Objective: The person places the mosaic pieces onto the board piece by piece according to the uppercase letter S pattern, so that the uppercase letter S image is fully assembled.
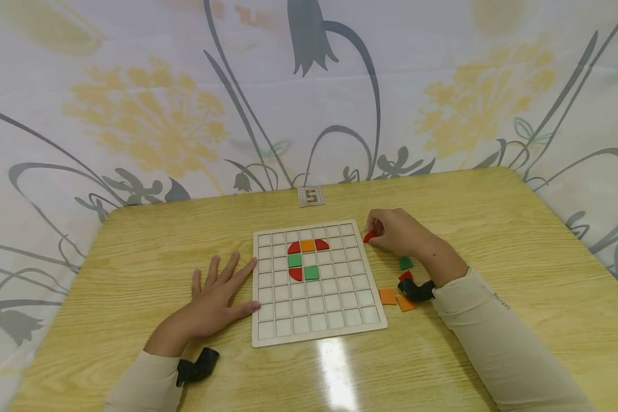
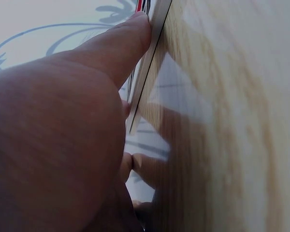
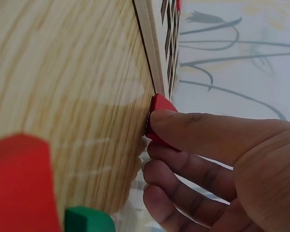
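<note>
A square wooden grid board (image 1: 340, 286) lies on the table, with red, orange and green tiles set in its upper left cells. My right hand (image 1: 399, 232) pinches a red quarter-circle tile (image 1: 369, 236) between thumb and fingers, just off the board's right edge. Close up in the right wrist view, the red tile (image 3: 160, 104) is partly covered by the thumb. My left hand (image 1: 213, 303) lies with fingers spread on the table, its thumb and index fingertips touching the board's left edge. In the left wrist view the thumb (image 2: 121, 43) rests against that edge.
Right of the board lie loose tiles: a green one (image 1: 405, 262), a red one (image 1: 405, 276) and two orange ones (image 1: 388, 296), partly near the right wrist camera (image 1: 416, 290). A small pattern card (image 1: 311, 196) lies behind the board, before a flowered cloth backdrop (image 1: 309, 103).
</note>
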A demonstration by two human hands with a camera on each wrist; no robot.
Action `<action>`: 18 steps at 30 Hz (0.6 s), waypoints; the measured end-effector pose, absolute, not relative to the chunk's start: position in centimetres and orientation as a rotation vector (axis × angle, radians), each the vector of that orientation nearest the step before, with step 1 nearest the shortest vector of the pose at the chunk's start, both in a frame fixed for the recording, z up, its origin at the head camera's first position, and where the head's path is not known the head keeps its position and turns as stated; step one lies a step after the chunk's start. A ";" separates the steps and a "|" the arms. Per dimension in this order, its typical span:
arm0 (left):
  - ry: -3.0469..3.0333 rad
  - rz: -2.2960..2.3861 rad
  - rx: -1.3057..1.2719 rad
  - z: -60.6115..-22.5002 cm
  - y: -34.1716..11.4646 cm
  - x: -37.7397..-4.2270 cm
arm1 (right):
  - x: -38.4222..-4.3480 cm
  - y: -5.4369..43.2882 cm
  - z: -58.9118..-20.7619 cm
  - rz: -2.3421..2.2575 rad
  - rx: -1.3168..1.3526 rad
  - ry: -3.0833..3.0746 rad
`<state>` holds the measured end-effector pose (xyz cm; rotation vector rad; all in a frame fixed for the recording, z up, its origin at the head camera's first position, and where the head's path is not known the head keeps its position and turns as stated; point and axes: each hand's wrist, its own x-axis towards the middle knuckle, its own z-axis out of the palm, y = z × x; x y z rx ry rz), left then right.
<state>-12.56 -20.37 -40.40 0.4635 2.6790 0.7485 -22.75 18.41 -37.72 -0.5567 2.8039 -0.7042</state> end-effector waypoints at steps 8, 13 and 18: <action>2.682 0.744 0.458 -40.7 -20.4 -12.7 | -22.8 18.5 -37.9 -0.732 -0.621 2.783; 2.686 0.740 0.466 -40.6 -20.4 -12.7 | -22.8 18.5 -37.8 -0.740 -0.641 2.775; 2.679 0.740 0.459 -40.5 -20.5 -12.7 | -22.9 18.2 -37.8 -0.730 -0.669 2.802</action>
